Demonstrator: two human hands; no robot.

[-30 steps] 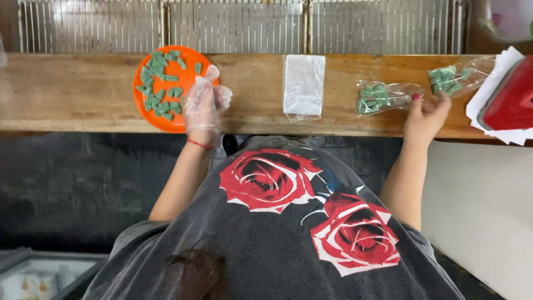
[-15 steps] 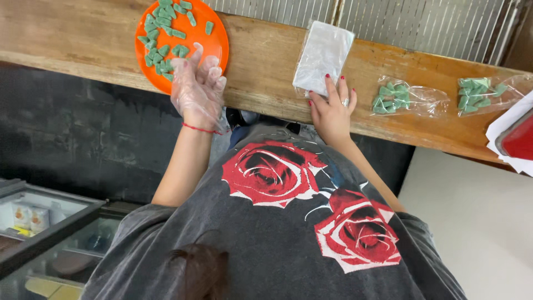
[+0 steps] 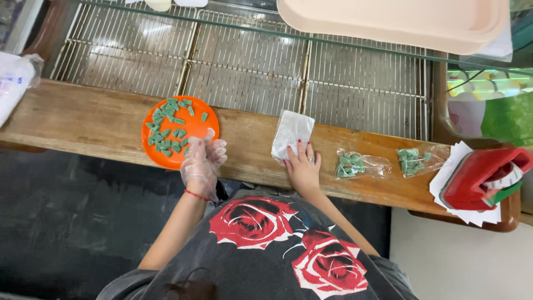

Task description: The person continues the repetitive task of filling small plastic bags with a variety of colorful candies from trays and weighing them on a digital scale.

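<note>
Left of centre, the gloved left hand (image 3: 203, 162) hovers loosely open at the orange plate (image 3: 191, 126) of green pieces (image 3: 168, 132). At centre, the right hand (image 3: 302, 166) presses open fingers on an empty clear bag (image 3: 292, 132) on the counter (image 3: 89, 122).

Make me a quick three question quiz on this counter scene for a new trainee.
1. True or false: the left hand wears a clear glove.
2. Which does the right hand touch? A) the orange plate B) the stack of empty bags C) the red tape dispenser
3. How many filled bags of green pieces lie to the right of the right hand?

Key: 1 true; 2 B; 3 two.
</note>
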